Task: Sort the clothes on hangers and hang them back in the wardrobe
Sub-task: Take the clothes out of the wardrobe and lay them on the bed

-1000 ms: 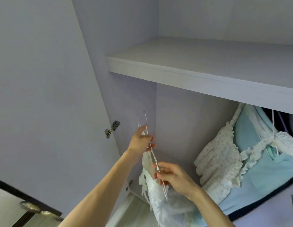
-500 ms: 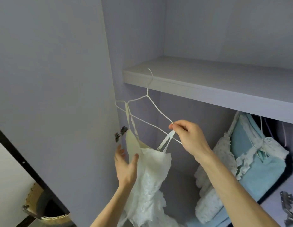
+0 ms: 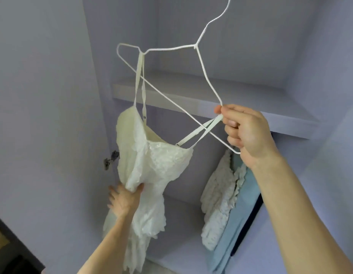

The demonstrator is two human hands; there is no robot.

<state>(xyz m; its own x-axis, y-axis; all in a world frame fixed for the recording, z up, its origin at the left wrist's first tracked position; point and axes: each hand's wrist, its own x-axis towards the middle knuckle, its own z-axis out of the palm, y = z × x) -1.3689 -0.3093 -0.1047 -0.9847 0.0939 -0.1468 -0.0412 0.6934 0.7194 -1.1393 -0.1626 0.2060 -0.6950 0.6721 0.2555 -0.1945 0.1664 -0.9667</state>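
In the head view, a white wire hanger (image 3: 199, 62) is held up, tilted, in front of the open wardrobe (image 3: 329, 56), its hook at the top of the frame. The right hand (image 3: 244, 131) is closed on the hanger's right end, its fingers (image 3: 232, 123) clamped on the wire and on one strap of the white lace top (image 3: 152, 169). The other strap is already looped over the notch at the hanger's left end. Lower left, the left hand (image 3: 124, 200) is pinched on the top's fabric, pulling it straight.

The dressing of the hanger is judged nearly done. The right strap is to be seated next, then the hook carried under the shelf (image 3: 191, 95) to a rail, which is hidden, beside the blue and white garments (image 3: 231, 204) hanging at the right.
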